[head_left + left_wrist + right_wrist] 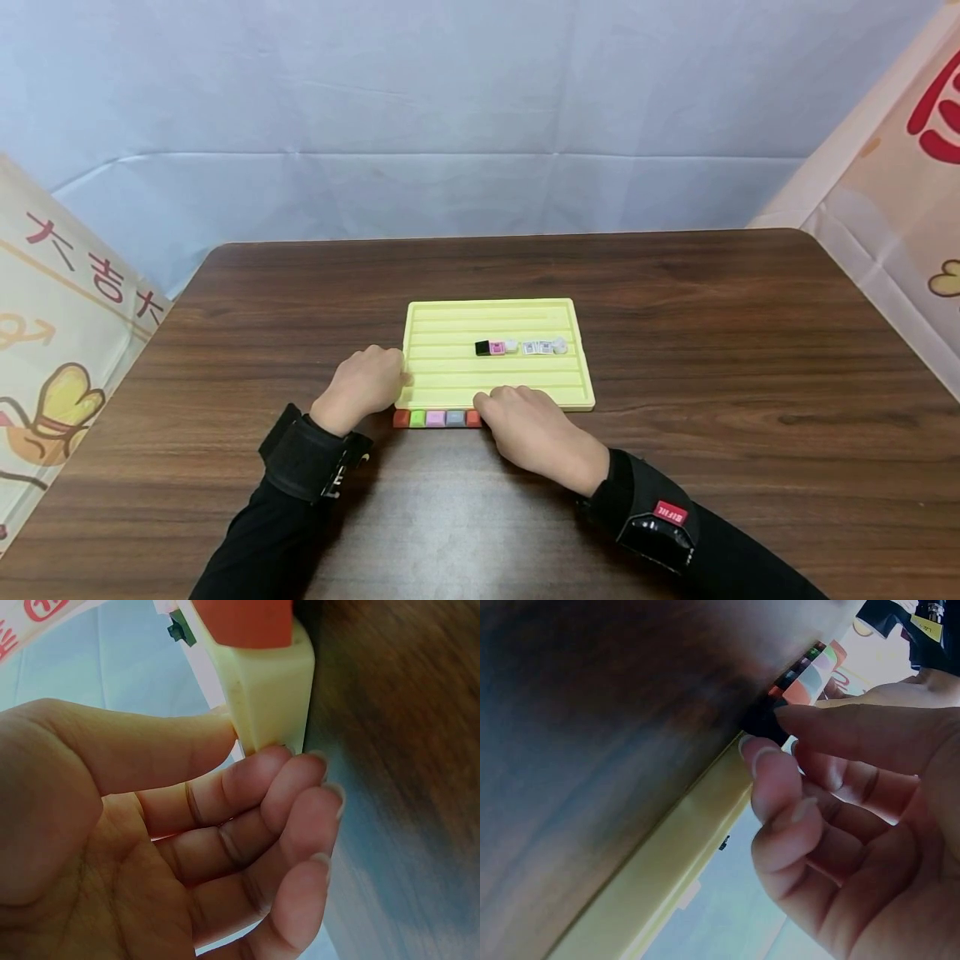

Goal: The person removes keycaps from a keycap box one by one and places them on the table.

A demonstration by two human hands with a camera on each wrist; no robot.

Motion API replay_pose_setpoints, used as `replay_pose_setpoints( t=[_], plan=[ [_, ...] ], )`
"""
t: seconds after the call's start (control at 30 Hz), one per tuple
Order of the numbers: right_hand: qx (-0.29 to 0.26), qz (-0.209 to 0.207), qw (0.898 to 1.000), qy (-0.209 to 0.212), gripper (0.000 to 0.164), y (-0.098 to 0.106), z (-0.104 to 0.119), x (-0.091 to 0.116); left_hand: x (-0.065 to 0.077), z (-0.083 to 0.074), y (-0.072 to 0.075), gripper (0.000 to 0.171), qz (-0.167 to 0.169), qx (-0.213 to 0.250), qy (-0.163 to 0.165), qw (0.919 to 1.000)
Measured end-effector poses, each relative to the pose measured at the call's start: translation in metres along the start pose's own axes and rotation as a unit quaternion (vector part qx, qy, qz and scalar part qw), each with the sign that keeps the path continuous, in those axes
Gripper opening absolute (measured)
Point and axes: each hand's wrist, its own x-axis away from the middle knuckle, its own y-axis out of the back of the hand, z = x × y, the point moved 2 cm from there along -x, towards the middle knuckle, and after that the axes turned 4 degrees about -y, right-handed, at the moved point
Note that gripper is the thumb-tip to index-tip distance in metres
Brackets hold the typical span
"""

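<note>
A pale yellow ridged board (450,327) lies flat on the table. My left hand (365,382) holds its left edge, thumb on one face and fingertips curled to the other in the left wrist view. Along the front edge runs a row of small coloured blocks: orange-red, green, a purple block (436,419), blue and red. At the right end of this row my right hand (531,425) pinches a black block (763,720) between thumb and fingers. In the head view that block is hidden under the hand.
On the board's middle ridges sit a black block (482,348), a pink block (497,348), and several whitish pieces, among them a rounded white one (559,345). Brown wood-grain table (712,350) surrounds the board. A pale blue cloth (450,108) hangs behind, printed cloths at both sides.
</note>
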Motion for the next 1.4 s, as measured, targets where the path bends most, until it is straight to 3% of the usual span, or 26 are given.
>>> replay_pose_setpoints(
  t=[0.93, 1.4],
  plan=[
    [0.01, 0.001, 1.0, 0.001, 0.025, 0.001, -0.001, 0.0, 0.001, -0.001, 0.001, 0.031, -0.005, -0.005, -0.005, 1.0],
    [-0.033, -0.004, 0.999, -0.008, 0.021, 0.021, -0.012, -0.004, 0.001, -0.001, 0.001, 0.032, -0.005, -0.002, -0.005, 1.0]
  ],
)
